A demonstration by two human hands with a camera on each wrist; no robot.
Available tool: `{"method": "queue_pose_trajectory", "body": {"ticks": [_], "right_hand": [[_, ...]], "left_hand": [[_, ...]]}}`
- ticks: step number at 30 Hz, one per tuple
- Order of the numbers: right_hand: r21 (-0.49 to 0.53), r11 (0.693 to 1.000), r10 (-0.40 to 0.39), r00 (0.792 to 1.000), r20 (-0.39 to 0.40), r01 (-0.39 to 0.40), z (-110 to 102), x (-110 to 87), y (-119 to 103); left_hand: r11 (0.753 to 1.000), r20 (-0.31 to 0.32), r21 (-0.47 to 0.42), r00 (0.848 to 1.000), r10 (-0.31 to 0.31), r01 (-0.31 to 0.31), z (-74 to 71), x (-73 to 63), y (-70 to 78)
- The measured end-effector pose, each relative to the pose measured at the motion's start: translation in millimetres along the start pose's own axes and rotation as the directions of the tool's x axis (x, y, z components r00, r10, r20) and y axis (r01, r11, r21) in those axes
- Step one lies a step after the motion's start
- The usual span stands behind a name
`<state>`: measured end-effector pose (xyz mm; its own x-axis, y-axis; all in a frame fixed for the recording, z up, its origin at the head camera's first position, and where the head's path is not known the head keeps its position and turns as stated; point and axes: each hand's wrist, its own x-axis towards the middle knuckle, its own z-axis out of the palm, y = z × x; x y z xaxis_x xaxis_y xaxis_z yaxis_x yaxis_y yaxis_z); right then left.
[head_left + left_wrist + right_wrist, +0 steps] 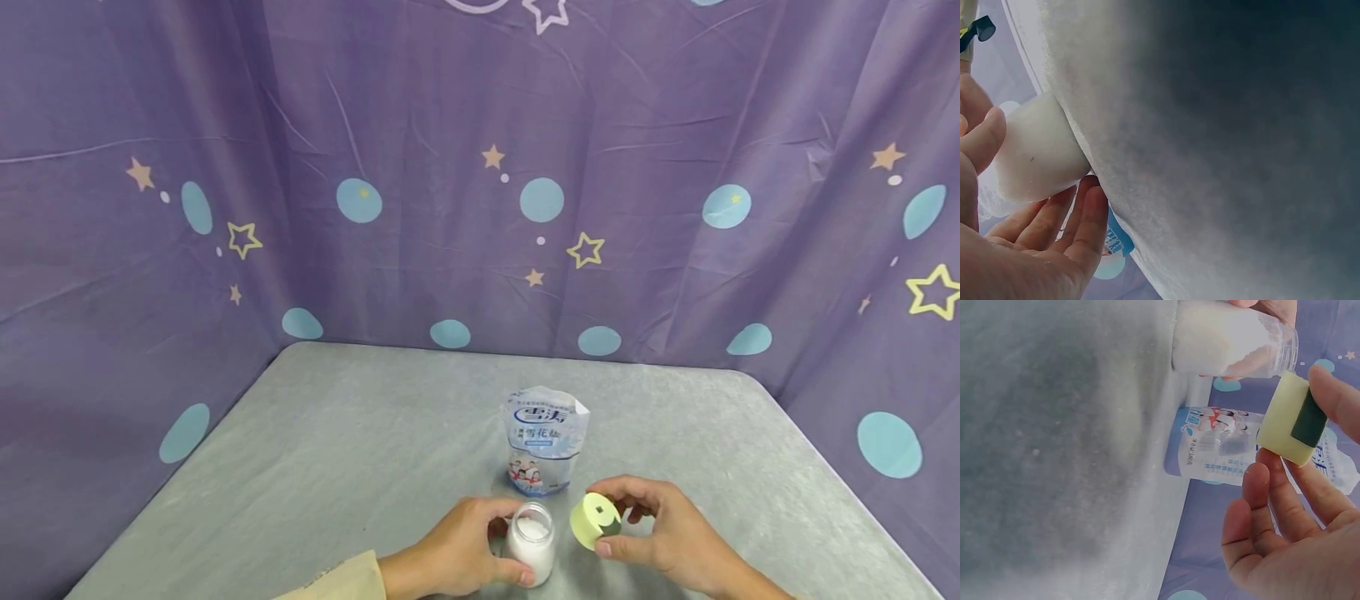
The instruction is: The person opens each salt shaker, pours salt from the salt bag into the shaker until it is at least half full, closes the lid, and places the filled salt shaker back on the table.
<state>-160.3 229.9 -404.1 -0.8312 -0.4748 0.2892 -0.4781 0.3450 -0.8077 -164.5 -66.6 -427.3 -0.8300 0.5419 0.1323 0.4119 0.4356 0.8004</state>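
Note:
A small clear jar (534, 546) of white, salt-like grains stands uncapped on the table, its threaded mouth showing. My left hand (468, 546) grips it from the left, thumb on the near side and fingers behind. Just right of the jar, my right hand (663, 533) pinches a pale yellow-green cap (588, 521) with a dark green patch, held tilted between thumb and fingertips. In the right wrist view the cap (1285, 419) hangs close to the jar's mouth. Grains fill most of the jar (1041, 150) in the left wrist view.
Behind the jar a blue and white printed pouch (546, 442) stands upright, its top edge uneven. The grey-covered table (360, 433) reaches back to a purple curtain (420, 167) with stars and blue dots, which also hangs along both sides.

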Motion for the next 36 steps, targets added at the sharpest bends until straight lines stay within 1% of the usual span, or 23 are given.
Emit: {"method": "queue_pose_trajectory", "body": {"ticks": [4, 8, 9, 15, 19, 22, 30, 36], "right_hand": [[-0.007, 1.000, 0.004, 1.000, 0.001, -0.004, 0, 2.3, -5], [-0.012, 0.999, 0.039, 0.999, 0.000, -0.039, 0, 4.5, -9], [-0.016, 0.999, 0.036, 0.999, 0.000, -0.036, 0, 5.2, -10], [-0.036, 0.999, -0.014, 1.000, 0.003, 0.014, 1, 8.9, -16], [-0.039, 0.999, -0.011, 1.000, 0.005, 0.012, 1, 11.4, -19], [-0.047, 0.999, -0.025, 1.000, 0.001, 0.025, 2, 12.9, -21], [-0.073, 0.992, -0.102, 0.995, -0.021, 0.100, 4, 16.2, -25], [-0.070, 0.992, -0.107, 0.994, -0.017, 0.105, 6, 20.3, -30]], "left_hand": [[1.000, 0.001, 0.001, 1.000, 0.011, -0.011, 0.0, 0.1, 0.4], [1.000, 0.005, 0.004, 1.000, 0.002, -0.002, -0.4, -0.2, 1.1], [1.000, 0.005, 0.005, 1.000, -0.001, 0.001, -0.5, -0.2, 1.3], [1.000, 0.003, 0.010, 1.000, -0.007, 0.007, -0.6, -0.5, 2.0], [1.000, 0.001, 0.019, 1.000, -0.006, 0.006, -0.8, -0.6, 2.8], [1.000, 0.000, 0.026, 1.000, -0.002, 0.002, -1.0, -0.6, 3.3], [1.000, 0.003, 0.026, 1.000, 0.011, -0.011, -1.2, -0.5, 3.1], [1.000, 0.011, 0.015, 1.000, 0.002, -0.002, -2.0, 0.2, 2.6]]}}
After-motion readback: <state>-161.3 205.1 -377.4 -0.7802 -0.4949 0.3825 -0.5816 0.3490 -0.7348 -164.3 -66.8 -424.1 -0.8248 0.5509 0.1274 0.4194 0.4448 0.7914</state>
